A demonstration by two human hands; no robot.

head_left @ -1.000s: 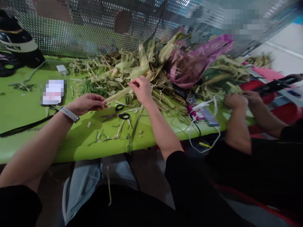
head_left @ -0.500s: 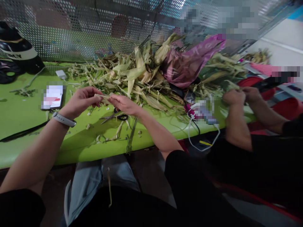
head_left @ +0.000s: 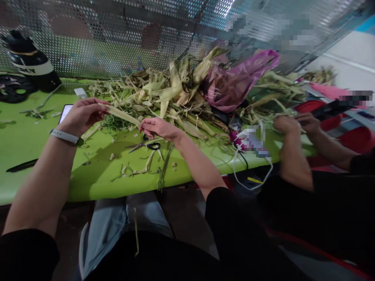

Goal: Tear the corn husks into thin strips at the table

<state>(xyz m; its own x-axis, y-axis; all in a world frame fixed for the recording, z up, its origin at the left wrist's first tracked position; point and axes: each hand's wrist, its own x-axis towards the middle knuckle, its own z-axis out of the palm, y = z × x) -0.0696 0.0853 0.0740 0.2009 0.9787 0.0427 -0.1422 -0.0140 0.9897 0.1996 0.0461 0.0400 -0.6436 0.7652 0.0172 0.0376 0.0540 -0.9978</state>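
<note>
A pale strip of corn husk [head_left: 124,115] stretches between my two hands above the green table [head_left: 96,183]. My left hand [head_left: 84,114], with a watch on its wrist, pinches the strip's left end. The right end is pinched in the fingers of my right hand [head_left: 158,128]. Scissors [head_left: 152,146] with black handles lie just below my right hand, near small husk scraps [head_left: 146,164]. A big heap of corn husks [head_left: 172,91] lies behind both hands. My left hand partly covers a phone [head_left: 65,112].
A dark bottle [head_left: 35,66] stands at the back left, beside a white charger [head_left: 80,93]. A pink plastic bag [head_left: 228,86] rests on the heap. White cables [head_left: 243,183] hang over the table edge. At the right, a co-worker's hands [head_left: 288,124] handle husk.
My hands have drawn apart, the left moving left and up, and the husk strip now shows at length between them. My left hand now covers more of the phone.
</note>
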